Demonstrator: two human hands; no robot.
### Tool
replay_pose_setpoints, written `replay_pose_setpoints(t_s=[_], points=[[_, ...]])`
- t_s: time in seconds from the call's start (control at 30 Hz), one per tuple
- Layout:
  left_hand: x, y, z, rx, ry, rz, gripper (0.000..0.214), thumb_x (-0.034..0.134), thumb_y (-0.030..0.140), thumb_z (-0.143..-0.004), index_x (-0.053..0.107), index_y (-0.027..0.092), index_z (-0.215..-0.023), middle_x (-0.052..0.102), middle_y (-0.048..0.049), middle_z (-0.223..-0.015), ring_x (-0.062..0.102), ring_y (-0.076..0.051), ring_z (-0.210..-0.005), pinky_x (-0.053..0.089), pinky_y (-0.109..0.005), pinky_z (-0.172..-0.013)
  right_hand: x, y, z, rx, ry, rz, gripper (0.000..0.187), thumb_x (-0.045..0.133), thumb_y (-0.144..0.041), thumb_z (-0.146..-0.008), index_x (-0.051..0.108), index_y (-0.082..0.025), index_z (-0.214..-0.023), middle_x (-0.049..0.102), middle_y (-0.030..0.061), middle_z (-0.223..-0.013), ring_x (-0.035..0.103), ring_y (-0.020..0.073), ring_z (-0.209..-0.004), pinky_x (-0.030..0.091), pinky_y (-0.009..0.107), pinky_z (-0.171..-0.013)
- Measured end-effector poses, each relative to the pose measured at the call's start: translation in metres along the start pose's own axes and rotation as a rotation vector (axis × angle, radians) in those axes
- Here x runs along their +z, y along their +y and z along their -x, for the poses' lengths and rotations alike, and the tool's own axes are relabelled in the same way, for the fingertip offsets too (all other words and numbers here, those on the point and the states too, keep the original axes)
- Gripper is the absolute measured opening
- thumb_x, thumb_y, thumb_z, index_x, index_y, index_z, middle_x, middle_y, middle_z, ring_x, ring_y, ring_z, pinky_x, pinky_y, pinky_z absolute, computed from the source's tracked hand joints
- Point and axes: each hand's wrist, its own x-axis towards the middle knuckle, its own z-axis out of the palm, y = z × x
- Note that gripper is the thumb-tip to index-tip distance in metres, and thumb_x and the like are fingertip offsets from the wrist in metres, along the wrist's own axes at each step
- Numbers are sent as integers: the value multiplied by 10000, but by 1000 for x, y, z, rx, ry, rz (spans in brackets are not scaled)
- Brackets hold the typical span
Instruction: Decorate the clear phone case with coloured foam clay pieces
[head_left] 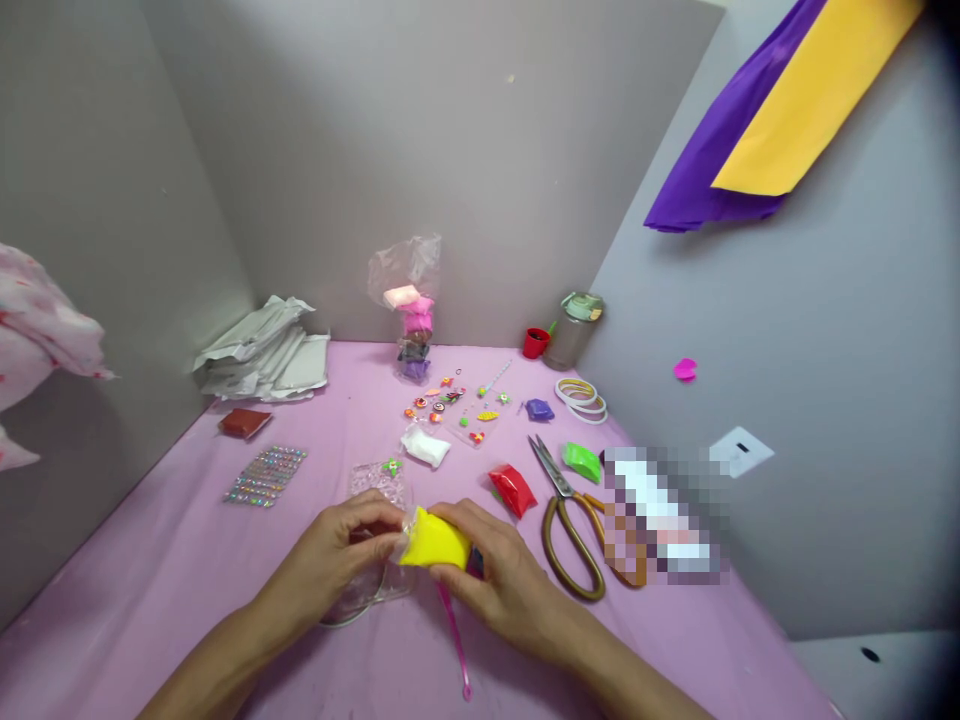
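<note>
Between my two hands is a yellow packet of modelling clay (435, 540) in clear wrap. My right hand (499, 570) grips its right side between thumb and fingers. At the packet's left end, my left hand (352, 545) pinches the clear wrapper edge. Under the hands lies a clear phone case (375, 485) with a small green flower piece (391, 467) near its far edge; the hands hide part of it. A pink plastic stick (456, 645) points toward me below the packet. A red clay packet (512, 490) and a white one (425, 446) lie just beyond.
Large scissors (574, 520) lie at right beside a green packet (582, 461). Small charms (437, 407) are scattered mid-table, with tape rolls (580, 399) to their right. A gem sheet (266, 476), brown packet (244, 423) and white pouches (262, 350) are at left. Bagged clays (416, 325) stand at the back wall.
</note>
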Motion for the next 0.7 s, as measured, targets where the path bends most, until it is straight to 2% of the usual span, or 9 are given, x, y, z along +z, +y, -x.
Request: replay_pose_setpoints(t_s=[0.1,0.37,0.7], points=[[2,2,1,-4,19,-26,101,685,245,-775,773,196,-761,665,-35,-825,634,-217,-814,453,-318,-759,-1,-2,1,-15,-18,22,422,669,-200,-916,567,-198,-1325,642,73,-1122,593,217,-1000,464,346,-883],[5,0,2,10,-1,-81,148,645,276,-817,772,201,-834,665,-48,-883,640,-232,-877,462,-324,-804,2,2,0,-62,20,52,419,666,-174,-911,559,-200,-1316,647,78,-1122,591,213,-977,475,339,-869],[12,2,3,-31,9,-154,122,648,285,-816,713,200,-759,632,-30,-858,623,-221,-858,454,-319,-797,6,5,0,-95,18,84,393,640,-147,-908,564,-201,-1290,647,82,-1115,588,222,-1005,476,348,-877]])
